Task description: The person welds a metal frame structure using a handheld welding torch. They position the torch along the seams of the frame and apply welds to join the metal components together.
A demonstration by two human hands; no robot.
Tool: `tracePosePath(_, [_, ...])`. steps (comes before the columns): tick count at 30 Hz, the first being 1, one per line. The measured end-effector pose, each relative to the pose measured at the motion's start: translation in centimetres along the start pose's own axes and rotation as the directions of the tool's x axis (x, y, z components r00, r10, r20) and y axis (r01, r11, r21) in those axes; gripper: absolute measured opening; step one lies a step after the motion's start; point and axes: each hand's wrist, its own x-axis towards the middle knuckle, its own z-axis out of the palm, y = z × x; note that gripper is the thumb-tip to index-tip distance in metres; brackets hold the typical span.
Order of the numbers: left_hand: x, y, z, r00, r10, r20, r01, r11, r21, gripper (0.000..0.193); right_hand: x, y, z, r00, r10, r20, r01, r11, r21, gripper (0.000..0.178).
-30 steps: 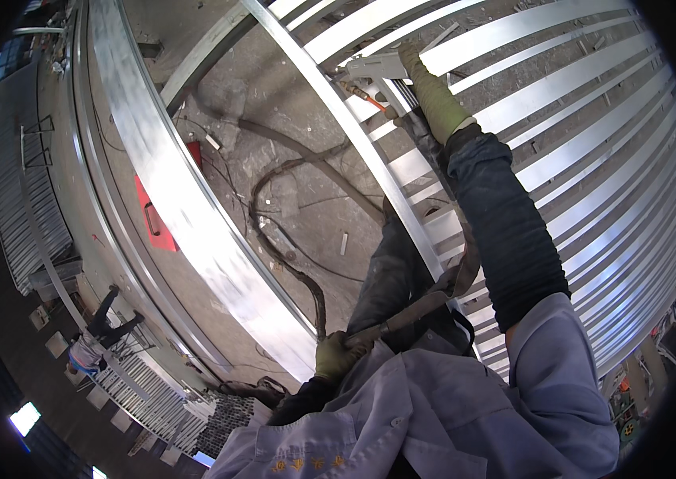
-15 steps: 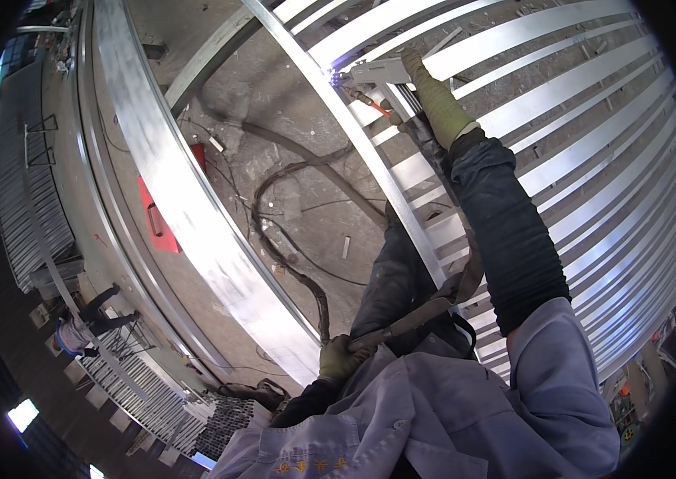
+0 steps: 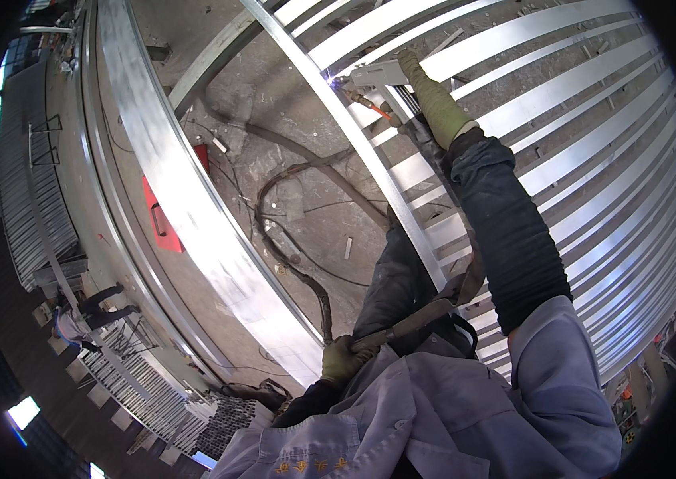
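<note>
My right hand (image 3: 440, 100), in a green glove, is closed on a welding torch (image 3: 370, 104) with an orange part on its handle. A small bright arc glows at the torch's tip, against the long rail of a silver slatted metal frame (image 3: 376, 164). Beside the tip, by my gloved fingers, is a pale grey boxy piece (image 3: 379, 74); how it joins the torch I cannot make out. A thick sleeved cable (image 3: 410, 322) runs back from the torch past my legs. My left hand (image 3: 341, 359), gloved too, is wrapped round this cable near my waist.
A wide silver beam (image 3: 186, 191) spans the left, with a red case (image 3: 160, 215) beyond it. Dark hoses (image 3: 262, 211) loop over the floor. Stacked metal tubes (image 3: 230, 423) lie at lower left. Another person (image 3: 86, 319) is at far left, near slatted panels (image 3: 34, 199).
The bright arc at the torch's tip has become smaller and dimmer. The view has shifted slightly; both hands keep their grip.
</note>
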Motion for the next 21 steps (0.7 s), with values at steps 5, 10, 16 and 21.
tracePosePath(5, [-0.1, 0.7, -0.3, 1.0, 0.0, -0.007, 0.0, 1.0, 0.005, 0.056, -0.1, -0.1, -0.1, 1.0, 0.01, 0.013, -0.01, 1.0, -0.001, 0.099])
tracePosePath(10, [-0.1, 0.8, -0.4, 1.0, 0.017, -0.01, -0.017, 1.0, 0.001, 0.057, -0.5, 0.0, -0.3, 0.999, 0.019, 0.031, -0.019, 1.0, -0.003, 0.099])
tracePosePath(16, [0.3, 0.3, -0.3, 0.998, 0.054, 0.023, -0.055, 0.998, 0.031, 0.07, -1.6, 0.5, -1.2, 0.998, 0.032, 0.061, -0.032, 0.999, -0.006, 0.1])
tracePosePath(21, [0.3, 1.1, -1.1, 0.997, 0.047, 0.066, -0.051, 0.997, 0.063, 0.076, -4.3, 0.4, -2.1, 0.996, 0.016, 0.082, -0.017, 1.0, 0.012, 0.1])
